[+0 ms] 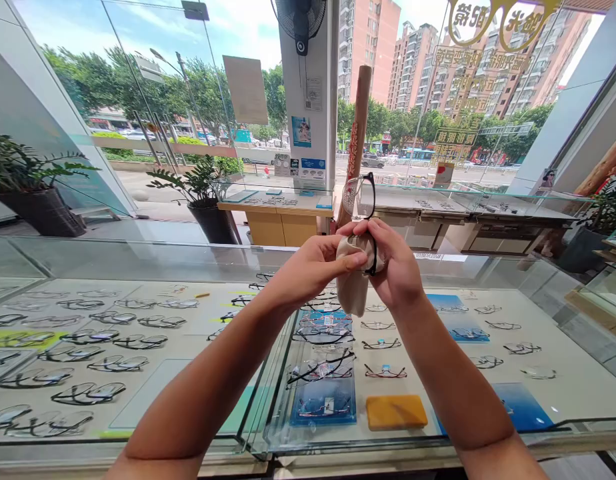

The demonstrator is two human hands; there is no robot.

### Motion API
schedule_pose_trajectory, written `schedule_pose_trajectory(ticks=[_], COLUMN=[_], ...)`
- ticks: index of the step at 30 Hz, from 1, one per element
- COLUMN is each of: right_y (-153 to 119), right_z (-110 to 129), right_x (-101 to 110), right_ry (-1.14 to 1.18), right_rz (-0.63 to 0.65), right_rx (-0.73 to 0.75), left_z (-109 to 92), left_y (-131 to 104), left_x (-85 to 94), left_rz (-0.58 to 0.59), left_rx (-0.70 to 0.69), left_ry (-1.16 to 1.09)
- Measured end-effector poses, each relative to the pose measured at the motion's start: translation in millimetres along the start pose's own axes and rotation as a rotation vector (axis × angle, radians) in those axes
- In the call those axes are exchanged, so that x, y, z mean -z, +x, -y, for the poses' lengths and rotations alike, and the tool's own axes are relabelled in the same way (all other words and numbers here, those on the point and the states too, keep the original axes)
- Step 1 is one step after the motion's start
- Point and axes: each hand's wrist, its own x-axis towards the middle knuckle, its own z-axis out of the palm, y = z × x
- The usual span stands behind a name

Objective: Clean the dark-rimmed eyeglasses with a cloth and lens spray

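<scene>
A pair of black-rimmed eyeglasses (371, 197) is held up on end above the glass counter, one lens standing clear over the fingers. My left hand (324, 259) is closed on a beige cleaning cloth (352, 293), which wraps the lower lens and hangs down below. My right hand (399, 267) grips the frame from the other side, fingertips near the bridge. Both hands meet at the cloth, and the fingers partly hide the lower half of the glasses.
Under the hands lies a glass display case (468, 400) with rows of eyeglasses and a yellow case (395, 412). Another section at left holds more frames (91, 393). Beyond stand a potted plant (203, 193), a wooden post (359, 120) and a lower display counter (273, 223) by the window.
</scene>
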Motion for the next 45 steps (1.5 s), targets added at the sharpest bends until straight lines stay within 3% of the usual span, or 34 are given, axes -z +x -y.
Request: schedule_pose_trajectory(ticks=[10,21,36,45], right_y=[0.3,-1.4,-6.2,-7.3], right_z=[-0.7,1.4,6.9,6.5], right_x=[3.1,1.8,2.0,1.3], right_ry=[-0.071,-0.141,-0.191,-0.164], right_rz=[0.025,0.003,0.153,0.121], right_rx=[0.034,0.081,0.070,0.028], left_z=[0.0,17.3,13.6,9.1], left_y=[0.8,5.1,1.9,0.3], left_x=[5.6,-14.9,-19.7,-19.1], left_rz=[0.059,-0.186,-0.274,-0.243], left_rx=[0.037,-0.068,-0.090,-0.105], left_ry=[-0.049,-0.161,-0.087,-0.069])
